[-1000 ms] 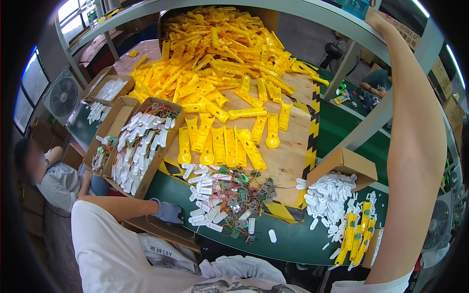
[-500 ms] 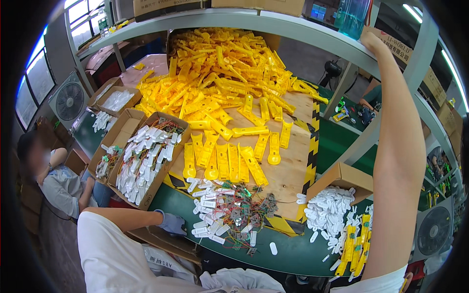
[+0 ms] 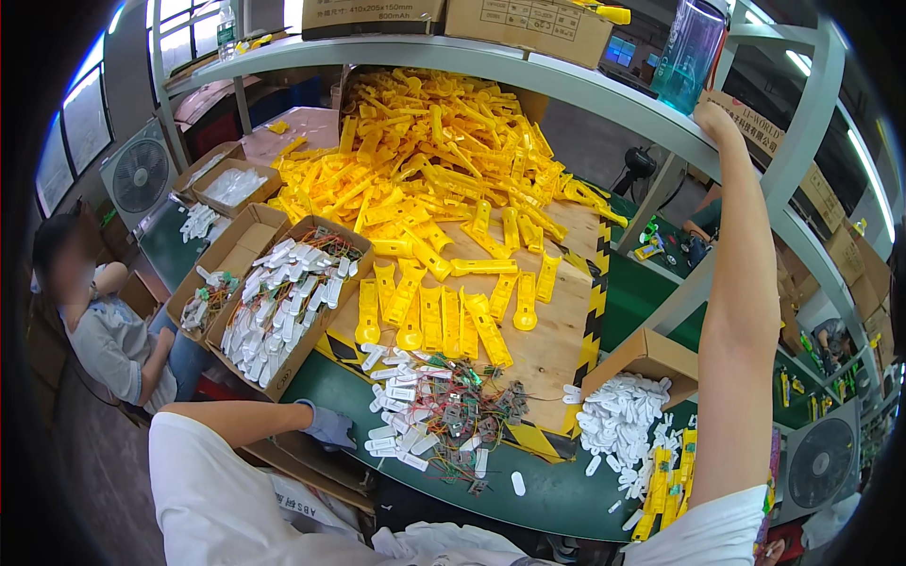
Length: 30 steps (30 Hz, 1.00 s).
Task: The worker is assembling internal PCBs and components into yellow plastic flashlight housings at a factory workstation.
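My right hand [image 3: 721, 123] is raised at the upper shelf [image 3: 604, 91], close beside the base of a tinted bottle [image 3: 687, 64] holding blue-green liquid. Its fingers are curled in and partly hidden, so what they hold does not show. In a grey glove, my left hand [image 3: 330, 426] rests at the near edge of the green table [image 3: 543, 486]; its fingers cannot be made out clearly. Right of the glove lies a heap of white oblong parts, red wires and circuit boards [image 3: 444, 406]. Beyond it, several yellow plastic housings [image 3: 431, 316] stand in a row on a wooden board [image 3: 557, 340].
A large pile of yellow housings [image 3: 434, 160] covers the back. Cardboard boxes of wired white parts [image 3: 283, 302] stand left, near a seated person [image 3: 113, 330]. White pieces [image 3: 618, 415] spill from a carton [image 3: 646, 358] at right, beside stacked yellow housings [image 3: 665, 486]. Cartons [image 3: 528, 28] sit overhead.
My view has tilted up and turned slightly right, showing more of the bottle and the shelf cartons. My right hand stays beside the bottle, and my left stays at the table edge.
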Tool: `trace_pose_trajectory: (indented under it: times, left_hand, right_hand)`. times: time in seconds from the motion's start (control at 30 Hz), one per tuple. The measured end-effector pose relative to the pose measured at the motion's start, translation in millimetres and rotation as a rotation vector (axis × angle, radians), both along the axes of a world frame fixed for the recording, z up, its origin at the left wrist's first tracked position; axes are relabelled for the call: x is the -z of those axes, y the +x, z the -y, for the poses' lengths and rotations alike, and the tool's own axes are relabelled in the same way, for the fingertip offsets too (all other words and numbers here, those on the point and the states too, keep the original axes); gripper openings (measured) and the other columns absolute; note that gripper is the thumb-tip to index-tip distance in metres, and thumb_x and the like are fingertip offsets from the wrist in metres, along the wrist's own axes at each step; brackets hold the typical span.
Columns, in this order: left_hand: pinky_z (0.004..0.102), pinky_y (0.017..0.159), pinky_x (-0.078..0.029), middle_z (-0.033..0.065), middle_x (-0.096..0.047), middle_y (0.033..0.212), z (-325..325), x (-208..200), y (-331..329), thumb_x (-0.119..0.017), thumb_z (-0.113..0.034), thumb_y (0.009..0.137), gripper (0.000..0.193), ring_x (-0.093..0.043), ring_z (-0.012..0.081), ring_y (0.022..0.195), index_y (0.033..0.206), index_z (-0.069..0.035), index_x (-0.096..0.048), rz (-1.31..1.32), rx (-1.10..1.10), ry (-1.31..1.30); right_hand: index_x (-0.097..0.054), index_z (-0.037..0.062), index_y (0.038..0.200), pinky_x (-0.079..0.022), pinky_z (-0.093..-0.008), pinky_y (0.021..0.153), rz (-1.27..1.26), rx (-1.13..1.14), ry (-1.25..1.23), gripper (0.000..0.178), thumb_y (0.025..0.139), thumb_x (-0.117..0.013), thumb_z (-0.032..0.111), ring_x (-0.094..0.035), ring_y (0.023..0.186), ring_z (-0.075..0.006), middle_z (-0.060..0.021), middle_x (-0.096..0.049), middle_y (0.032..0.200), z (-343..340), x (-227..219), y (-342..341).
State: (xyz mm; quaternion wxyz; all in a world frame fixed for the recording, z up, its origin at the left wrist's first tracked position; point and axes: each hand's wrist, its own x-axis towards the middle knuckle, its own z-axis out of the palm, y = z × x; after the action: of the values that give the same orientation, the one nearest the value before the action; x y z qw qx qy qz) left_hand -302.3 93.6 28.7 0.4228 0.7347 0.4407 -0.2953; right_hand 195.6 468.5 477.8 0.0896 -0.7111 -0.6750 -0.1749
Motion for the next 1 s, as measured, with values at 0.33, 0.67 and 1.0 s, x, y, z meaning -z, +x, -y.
trace_pose_trajectory:
  times: [0.33,0.67,1.0]
  left_hand:
    - [0.0379,0.075,-0.046,0.0065,-0.066,0.079,-8,22,-13,-0.049,-0.036,0.083,0.027,-0.061,0.0238,0.076,0.08,-0.014,-0.065,0.153,0.068,0.17]
    - [0.0447,0.083,-0.043,0.0216,-0.052,0.11,-65,-3,40,-0.057,-0.047,0.08,0.053,-0.052,0.0373,0.1,0.116,-0.009,-0.052,0.478,-1.006,1.387]
    - [0.0404,0.087,-0.044,0.0216,-0.051,0.12,-204,1,71,-0.063,-0.037,0.074,0.057,-0.057,0.0349,0.1,0.123,-0.01,-0.05,0.09,-0.772,1.261]
  right_hand:
    - [-0.068,0.0126,0.102,-0.044,-0.0369,0.086,-0.235,-0.128,0.697,0.036,0.083,-0.041,0.027,-0.06,0.097,-0.031,-0.016,-0.064,0.103,25,8,10]
    - [-0.059,-0.0048,0.089,-0.049,-0.0305,0.071,-0.946,-0.833,0.623,0.016,0.082,-0.046,0.001,-0.059,0.078,-0.0187,-0.0122,-0.061,0.092,291,229,-112]
    - [-0.065,-0.0005,0.081,-0.048,-0.0278,0.072,-1.082,-0.549,-0.161,0.013,0.077,-0.053,-0.004,-0.063,0.077,-0.0208,-0.0113,-0.066,0.084,480,439,-126]
